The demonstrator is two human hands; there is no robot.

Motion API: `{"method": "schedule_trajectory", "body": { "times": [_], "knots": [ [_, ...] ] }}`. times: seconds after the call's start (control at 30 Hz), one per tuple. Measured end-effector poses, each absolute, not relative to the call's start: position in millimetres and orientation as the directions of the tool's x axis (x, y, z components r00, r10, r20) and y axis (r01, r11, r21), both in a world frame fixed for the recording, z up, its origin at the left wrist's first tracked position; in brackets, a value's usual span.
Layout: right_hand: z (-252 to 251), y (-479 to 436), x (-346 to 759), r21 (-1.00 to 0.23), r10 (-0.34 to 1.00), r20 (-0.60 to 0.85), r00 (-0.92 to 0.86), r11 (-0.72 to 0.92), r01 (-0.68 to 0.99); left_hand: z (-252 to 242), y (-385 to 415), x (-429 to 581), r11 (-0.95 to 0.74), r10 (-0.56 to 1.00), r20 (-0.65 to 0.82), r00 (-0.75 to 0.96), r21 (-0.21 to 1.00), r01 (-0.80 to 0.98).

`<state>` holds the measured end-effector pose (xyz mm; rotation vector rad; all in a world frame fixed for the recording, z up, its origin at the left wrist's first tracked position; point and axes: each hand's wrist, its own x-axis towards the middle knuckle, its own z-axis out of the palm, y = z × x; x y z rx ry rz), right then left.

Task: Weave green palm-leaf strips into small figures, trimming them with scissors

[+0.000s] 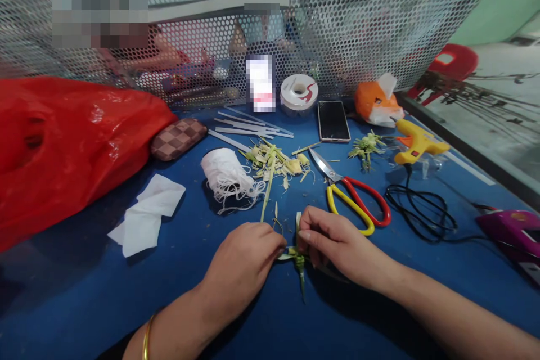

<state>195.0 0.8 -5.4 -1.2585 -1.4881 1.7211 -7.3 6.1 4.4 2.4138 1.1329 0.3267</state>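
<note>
Over the blue table, both hands meet at a small woven piece of pale green leaf strips (300, 261), its pointed tail hanging toward me. My left hand (248, 250) is closed on the strips at its left; a long strip sticks up beyond the knuckles. With thumb and fingers pinched, my right hand (331, 239) grips an upright pale strip (298, 225); its lower fingers are partly hidden. Just beyond it lie scissors (352, 194) with one red and one yellow handle. Leaf scraps (274, 160) and a roll of white string (225, 174) lie farther back.
At left are a red plastic bag (84, 140), a checkered pouch (179, 139) and white tissue (152, 211). Ribbon spool (298, 93), phone (333, 121) and orange pack (377, 101) stand behind. A yellow glue gun (419, 143) with its black cord (422, 214) lies right. Metal mesh (189, 62) edges the back.
</note>
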Motion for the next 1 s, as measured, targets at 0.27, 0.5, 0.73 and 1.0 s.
{"method": "schedule_trajectory", "body": {
  "times": [0.27, 0.5, 0.73, 1.0],
  "knots": [
    [-4.4, 2.0, 194.4, -0.948, 0.860, -0.292, -0.418, -0.204, 0.243, 6.2, 8.6, -5.7, -0.529, 0.800, -0.009, 0.600, 0.462, 0.712],
    [-5.6, 1.4, 195.6, -0.949, 0.862, -0.272, -0.429, -0.167, 0.266, 9.8, 11.5, -7.9, -0.400, 0.808, -0.144, 0.572, 0.579, 0.711],
    [-5.5, 0.9, 195.7, -0.951, 0.859, -0.264, -0.439, -0.156, 0.267, 4.7, 8.1, -9.3, -0.517, 0.779, -0.049, 0.625, 0.514, 0.684],
    [-6.1, 0.9, 195.1, -0.951, 0.856, -0.273, -0.438, -0.172, 0.257, 5.0, -1.5, -8.0, -0.699, 0.708, 0.074, 0.703, 0.223, 0.680]
  ]
}}
